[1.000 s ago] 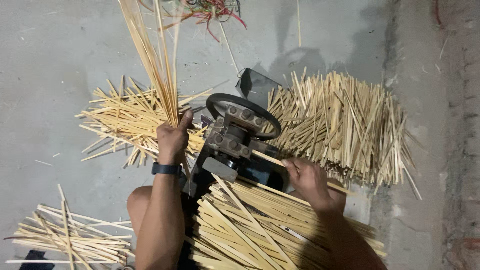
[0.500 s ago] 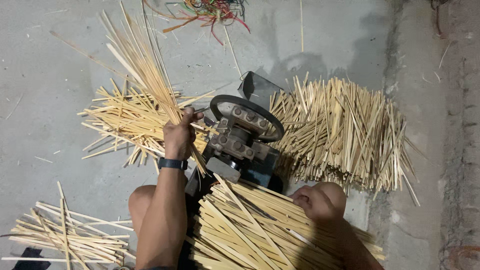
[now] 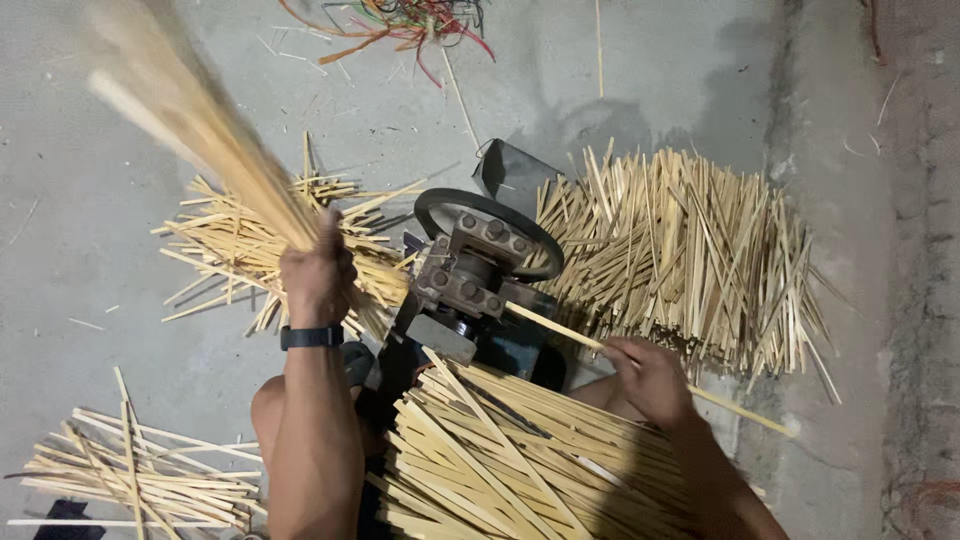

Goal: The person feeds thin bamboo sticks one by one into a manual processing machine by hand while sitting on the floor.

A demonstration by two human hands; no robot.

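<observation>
My left hand [image 3: 318,275], with a dark watch on its wrist, grips a bundle of thin bamboo sticks [image 3: 190,120] that slants up to the left and is blurred by motion. My right hand [image 3: 645,378] holds one long bamboo stick [image 3: 560,330] whose near end points into a small metal machine [image 3: 475,275] with bolts and a dark belt wheel. The machine stands on the concrete floor between my two hands. A heap of sticks [image 3: 500,460] rests across my lap, just under my right hand.
A big pile of short sticks [image 3: 690,260] lies right of the machine, another pile [image 3: 250,250] to its left, a smaller one [image 3: 140,475] at bottom left. Coloured wires [image 3: 410,20] lie at the top. A rough brick strip [image 3: 920,270] borders the right.
My left hand has swung its bundle from upright over to the left. My right hand dropped to the lap heap and now holds a single stick at the machine.
</observation>
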